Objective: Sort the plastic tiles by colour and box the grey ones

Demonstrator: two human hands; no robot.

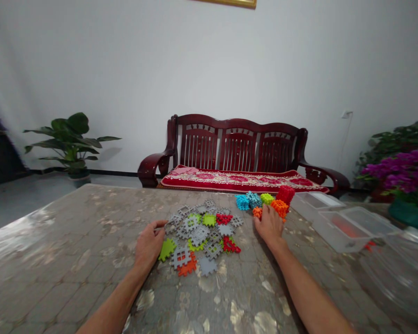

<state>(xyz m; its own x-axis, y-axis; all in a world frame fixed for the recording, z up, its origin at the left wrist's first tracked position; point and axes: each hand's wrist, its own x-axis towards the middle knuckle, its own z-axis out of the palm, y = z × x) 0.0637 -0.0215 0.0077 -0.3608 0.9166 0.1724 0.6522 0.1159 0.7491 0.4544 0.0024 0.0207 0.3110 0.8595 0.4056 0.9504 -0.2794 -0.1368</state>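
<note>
A loose pile of flat interlocking plastic tiles (199, 235), mostly grey with some lime, red and orange, lies in the middle of the table. At its left edge rests my left hand (149, 243), thumb and forefinger apart, with the fingertips close to a grey tile and a lime tile (167, 249) just below. My right hand (270, 225) reaches to a group of assembled blocks and is closed on a small orange block (257, 212), partly hidden by the fingers. Around it stand a larger orange block (280, 208), a red block (286, 195), a lime block (267, 198) and blue blocks (253, 200).
Clear plastic boxes (344, 232) stand to the right, one with orange pieces inside. A transparent lid or container (400, 269) lies nearer. The patterned tablecloth (73, 246) covers the table. Beyond it is a wooden bench (237, 144); purple flowers (402, 169) stand far right.
</note>
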